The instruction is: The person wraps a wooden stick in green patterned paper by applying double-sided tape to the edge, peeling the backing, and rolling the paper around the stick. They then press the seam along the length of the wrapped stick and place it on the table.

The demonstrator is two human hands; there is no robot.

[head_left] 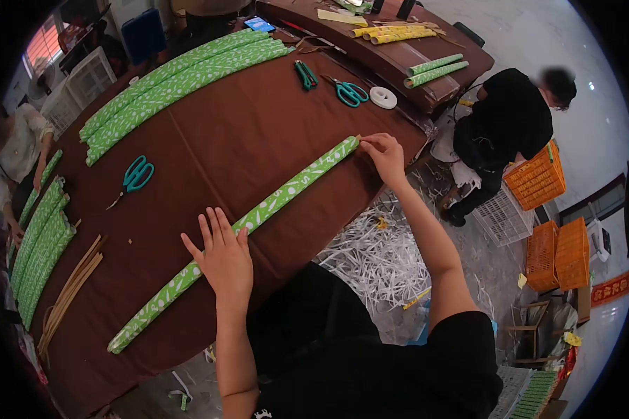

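Note:
A long green roll with white patterns (290, 188) lies diagonally on the brown-covered table (217, 126). Across its middle rests my left hand (223, 255), palm down with the fingers spread. At the roll's upper right end, the fingertips of my right hand (383, 155) pinch the tip, where a small brownish bit shows. Teal-handled scissors (138, 174) lie left of the roll. Beyond it are a second pair of scissors (349, 92), a white tape roll (383, 98) and a dark green tool (305, 75).
More green rolls (182, 84) lie at the far side and the left (43, 244), near thin brown sticks (72, 293). Yellow rolls (398, 33) sit on another table. One person (514, 115) bends at the right near orange crates (536, 178); another (21, 146) is at the left.

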